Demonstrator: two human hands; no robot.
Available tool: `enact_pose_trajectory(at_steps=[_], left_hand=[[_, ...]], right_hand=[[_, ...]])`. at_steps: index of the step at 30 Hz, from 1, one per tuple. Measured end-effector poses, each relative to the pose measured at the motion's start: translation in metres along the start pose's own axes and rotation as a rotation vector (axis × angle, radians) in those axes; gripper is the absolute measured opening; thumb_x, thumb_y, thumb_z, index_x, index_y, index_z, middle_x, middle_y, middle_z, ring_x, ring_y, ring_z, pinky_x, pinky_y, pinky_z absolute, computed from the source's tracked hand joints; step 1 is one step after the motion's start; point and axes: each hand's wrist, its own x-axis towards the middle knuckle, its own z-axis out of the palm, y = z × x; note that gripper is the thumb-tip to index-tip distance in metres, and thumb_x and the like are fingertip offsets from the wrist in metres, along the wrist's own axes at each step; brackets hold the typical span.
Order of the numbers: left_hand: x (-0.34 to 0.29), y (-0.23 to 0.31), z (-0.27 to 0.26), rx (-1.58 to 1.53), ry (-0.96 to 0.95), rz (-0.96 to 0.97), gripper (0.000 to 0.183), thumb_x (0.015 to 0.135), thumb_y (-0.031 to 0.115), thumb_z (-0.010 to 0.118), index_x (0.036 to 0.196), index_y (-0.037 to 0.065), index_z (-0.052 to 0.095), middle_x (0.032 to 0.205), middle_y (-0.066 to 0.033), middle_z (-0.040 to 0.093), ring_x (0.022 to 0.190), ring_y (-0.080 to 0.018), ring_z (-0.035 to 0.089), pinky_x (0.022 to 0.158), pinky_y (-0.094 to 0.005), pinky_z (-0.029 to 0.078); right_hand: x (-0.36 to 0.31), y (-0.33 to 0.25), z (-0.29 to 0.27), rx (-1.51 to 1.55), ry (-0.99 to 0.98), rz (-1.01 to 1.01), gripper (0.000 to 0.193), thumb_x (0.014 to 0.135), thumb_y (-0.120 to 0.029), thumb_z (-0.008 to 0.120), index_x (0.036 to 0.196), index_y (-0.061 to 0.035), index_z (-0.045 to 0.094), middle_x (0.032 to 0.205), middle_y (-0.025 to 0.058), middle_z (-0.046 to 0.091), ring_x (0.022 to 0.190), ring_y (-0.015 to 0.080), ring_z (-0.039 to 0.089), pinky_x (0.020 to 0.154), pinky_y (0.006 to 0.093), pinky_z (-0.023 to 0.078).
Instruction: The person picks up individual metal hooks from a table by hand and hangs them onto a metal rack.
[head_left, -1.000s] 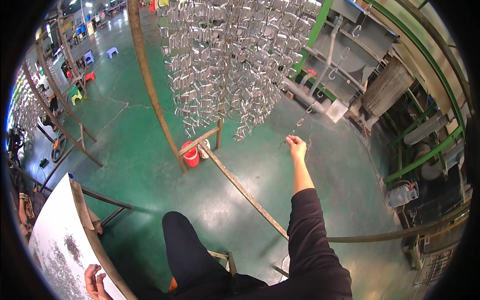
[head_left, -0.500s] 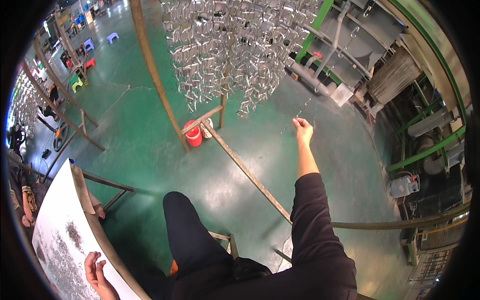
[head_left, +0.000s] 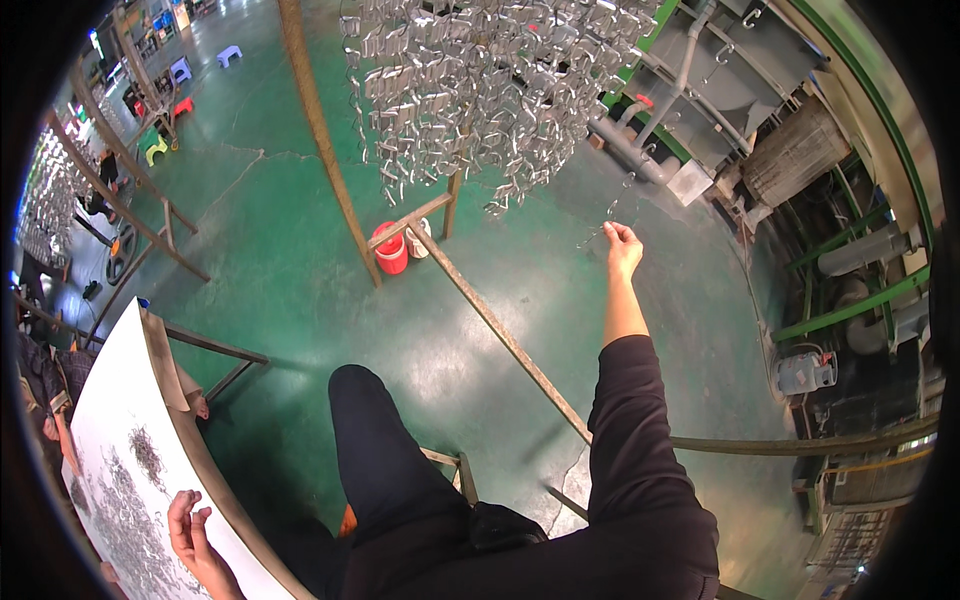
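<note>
My right hand (head_left: 625,250) reaches out over the floor, thumb and fingers pinched on a thin wire hook (head_left: 592,241). A strand of linked wire hooks (head_left: 612,207) hangs just above these fingertips. My left hand (head_left: 200,540) is over the edge of a white-topped table (head_left: 115,390), fingers curled in toward the thumb. What its fingertips hold, if anything, is too small to make out. Beside it on the tabletop lie heaps of small dark wire pieces (head_left: 130,500). Many shiny bent metal parts (head_left: 480,90) hang in dense rows beyond my right hand.
A rusty metal frame's bar (head_left: 500,335) crosses the floor before my knee. A red bucket (head_left: 392,255) stands by the frame's leg. Pipes (head_left: 640,155), machinery and a gas cylinder (head_left: 805,372) line the right side. Another person's arm (head_left: 66,440) shows past the table.
My right hand has moved slightly up and right, and the wire in it hangs differently. The view has shifted a little; my left hand stays nearly in place.
</note>
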Motion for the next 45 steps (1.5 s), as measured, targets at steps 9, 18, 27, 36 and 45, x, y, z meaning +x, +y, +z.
enact_pose_trajectory(at_steps=[9,18,27,36,45], left_hand=[[0.001,-0.018,-0.013,-0.039,0.011,-0.029,0.032,0.09,0.012,0.048,0.119,0.0,0.054,0.112,-0.0098,0.058,0.107,-0.0176,0.054,0.087,-0.0304,0.042],[-0.043,-0.057,0.019,-0.078,-0.137,-0.155,0.022,0.096,0.014,0.045,0.106,0.002,0.061,0.101,-0.0056,0.061,0.093,-0.0123,0.057,0.073,-0.0237,0.046],[-0.075,-0.102,-0.004,-0.184,-0.161,-0.127,0.022,0.093,0.006,0.052,0.113,-0.003,0.056,0.105,-0.0098,0.063,0.1,-0.0162,0.06,0.088,-0.0276,0.046],[-0.068,-0.163,-0.107,0.018,0.393,0.027,0.019,0.083,0.008,0.06,0.101,0.005,0.065,0.091,-0.0111,0.065,0.084,-0.0238,0.063,0.074,-0.0336,0.05],[0.046,-0.266,-0.234,0.607,0.555,0.095,0.021,0.078,0.011,0.066,0.098,0.006,0.067,0.097,-0.0103,0.064,0.098,-0.0291,0.057,0.084,-0.0376,0.046]], right_hand=[[-0.023,-0.02,-0.012,-0.066,0.026,-0.032,0.019,0.078,-0.017,0.074,0.089,-0.002,0.07,0.079,0.0031,0.069,0.073,0.0095,0.06,0.073,0.0251,0.047],[-0.15,-0.063,-0.031,0.091,-0.225,-0.147,0.01,0.08,-0.011,0.071,0.084,-0.002,0.068,0.081,0.0021,0.067,0.077,0.0094,0.058,0.073,0.0248,0.047],[-0.356,-0.213,0.02,0.256,-0.779,-0.306,0.005,0.079,-0.002,0.068,0.084,-0.0014,0.068,0.088,0.0047,0.06,0.082,0.0118,0.056,0.071,0.0242,0.045],[-0.51,-0.31,0.047,0.432,-1.332,-0.49,0.004,0.084,-0.003,0.065,0.087,-0.001,0.063,0.094,0.0053,0.059,0.088,0.0125,0.054,0.082,0.0247,0.042],[-0.591,-0.356,0.07,0.382,-1.586,-0.588,0.008,0.077,0.001,0.069,0.085,-0.0001,0.066,0.087,0.0053,0.06,0.083,0.0142,0.055,0.077,0.0256,0.044]])
